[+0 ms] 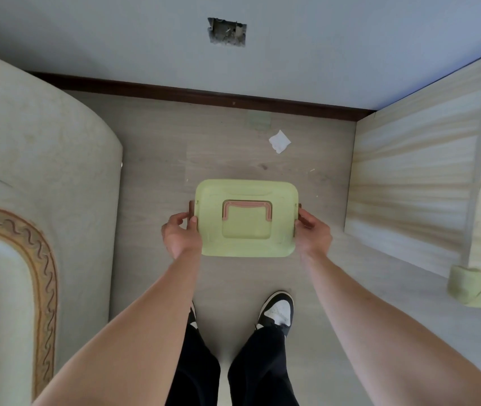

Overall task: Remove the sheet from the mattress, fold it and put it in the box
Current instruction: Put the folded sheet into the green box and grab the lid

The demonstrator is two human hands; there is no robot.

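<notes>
Forearms: both reach forward and down from the camera toward the box.
Mattress (pixel 37 159): bare, on the left; no sheet shows on it.
Box (pixel 246 218): green, on the floor (pixel 157 148) between the hands; lid shut, pink handle (pixel 246 210) lying flat; contents hidden.
Left hand (pixel 181 231): fingers curled on the box's left latch.
Right hand (pixel 312 231): fingers curled on the box's right latch.
Paper scrap (pixel 279 141): white, on the floor beyond the box.
</notes>
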